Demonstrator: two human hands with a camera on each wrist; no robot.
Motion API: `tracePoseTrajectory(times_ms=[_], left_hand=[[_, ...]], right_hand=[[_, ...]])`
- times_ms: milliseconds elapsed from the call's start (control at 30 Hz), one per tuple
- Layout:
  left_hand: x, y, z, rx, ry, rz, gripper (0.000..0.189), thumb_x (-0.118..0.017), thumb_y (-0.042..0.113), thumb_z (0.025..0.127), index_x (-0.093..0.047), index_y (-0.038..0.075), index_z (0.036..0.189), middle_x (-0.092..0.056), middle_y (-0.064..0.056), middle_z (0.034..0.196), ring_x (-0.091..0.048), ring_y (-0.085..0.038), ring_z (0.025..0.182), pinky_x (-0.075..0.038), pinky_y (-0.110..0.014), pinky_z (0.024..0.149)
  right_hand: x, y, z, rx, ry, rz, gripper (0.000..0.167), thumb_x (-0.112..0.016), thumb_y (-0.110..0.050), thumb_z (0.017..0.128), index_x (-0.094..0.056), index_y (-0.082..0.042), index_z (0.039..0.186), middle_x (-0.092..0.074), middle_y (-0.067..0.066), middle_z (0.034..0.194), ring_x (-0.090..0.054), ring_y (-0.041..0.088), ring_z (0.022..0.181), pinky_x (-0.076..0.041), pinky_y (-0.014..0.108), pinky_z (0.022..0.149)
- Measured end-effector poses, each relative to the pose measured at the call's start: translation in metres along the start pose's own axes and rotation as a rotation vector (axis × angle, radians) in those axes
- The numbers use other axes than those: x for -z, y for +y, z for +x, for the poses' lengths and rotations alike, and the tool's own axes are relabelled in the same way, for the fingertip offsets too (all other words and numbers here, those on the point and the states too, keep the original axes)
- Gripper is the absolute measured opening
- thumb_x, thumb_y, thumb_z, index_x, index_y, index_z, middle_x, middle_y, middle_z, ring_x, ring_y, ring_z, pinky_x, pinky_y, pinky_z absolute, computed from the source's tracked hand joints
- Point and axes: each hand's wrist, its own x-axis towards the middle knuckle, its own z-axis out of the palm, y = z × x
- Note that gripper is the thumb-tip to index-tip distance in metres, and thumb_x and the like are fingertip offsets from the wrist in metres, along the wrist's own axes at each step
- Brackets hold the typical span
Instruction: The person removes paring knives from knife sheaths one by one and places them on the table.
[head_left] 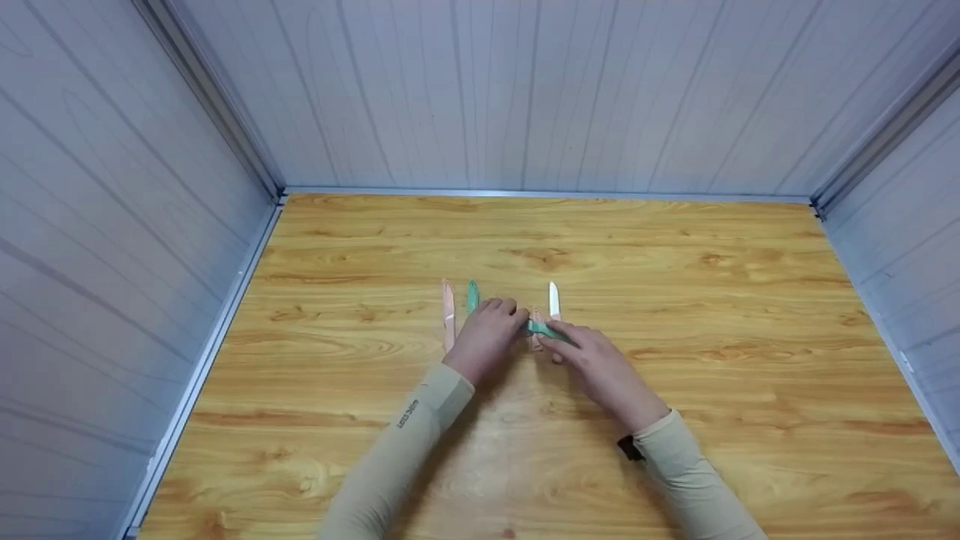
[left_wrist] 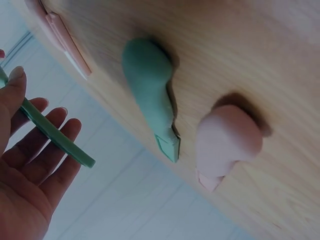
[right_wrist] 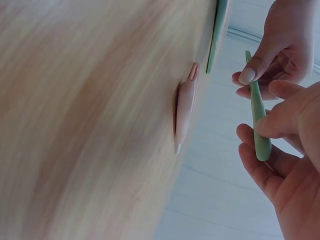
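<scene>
Both hands hold a green knife (head_left: pixel 551 330) just above the table. My right hand (head_left: pixel 600 367) grips its thicker handle end. My left hand (head_left: pixel 491 330) pinches the narrow end between thumb and fingers, as the right wrist view shows. Beneath the hands lies a pink piece (head_left: pixel 536 343), partly covered. Just beyond the right hand is a pink-handled knife with a white blade (head_left: pixel 553 298). To the left of the left hand lie another green knife (head_left: pixel 472 294) and a pink knife (head_left: pixel 448 307), their near parts partly hidden by that hand in the head view.
The wooden tabletop (head_left: pixel 675 270) spreads around the hands. Pale panelled walls (head_left: pixel 487 97) enclose it at the back and both sides, with a metal strip (head_left: pixel 547 196) along the back edge.
</scene>
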Motion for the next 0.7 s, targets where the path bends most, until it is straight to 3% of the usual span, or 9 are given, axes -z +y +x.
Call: tracePoseTrajectory(times_ms=[200,500,700], left_hand=[[0.007,0.007,-0.003,0.015,0.049,-0.062,0.019,-0.063,0.027,0.093,-0.065,0.013,0.107,-0.058,-0.002,0.094,-0.058,-0.020,0.091,-0.047,-0.036,0.092],[0.008,0.020,-0.006,0.032,0.146,-0.066,0.023,-0.058,0.033,0.095,-0.065,0.012,0.102,-0.058,-0.002,0.090,-0.058,-0.017,0.081,-0.052,-0.031,0.076],[0.012,0.031,-0.008,0.059,0.208,-0.097,0.020,-0.061,0.031,0.094,-0.066,0.013,0.101,-0.058,-0.001,0.090,-0.057,-0.016,0.078,-0.052,-0.030,0.071]], right_hand=[[0.005,-0.002,0.001,0.009,0.063,-0.005,0.056,-0.076,0.010,0.073,-0.065,-0.013,0.123,-0.056,0.015,0.129,-0.056,0.032,0.110,-0.046,0.046,0.091],[0.010,-0.011,0.000,-0.031,0.091,-0.084,0.044,-0.065,0.005,0.081,-0.064,-0.008,0.123,-0.057,0.014,0.124,-0.055,0.029,0.110,-0.043,0.046,0.091],[0.011,-0.016,-0.002,-0.072,0.150,-0.080,0.048,-0.068,0.003,0.077,-0.063,-0.006,0.124,-0.058,0.015,0.119,-0.056,0.031,0.106,-0.043,0.047,0.092]])
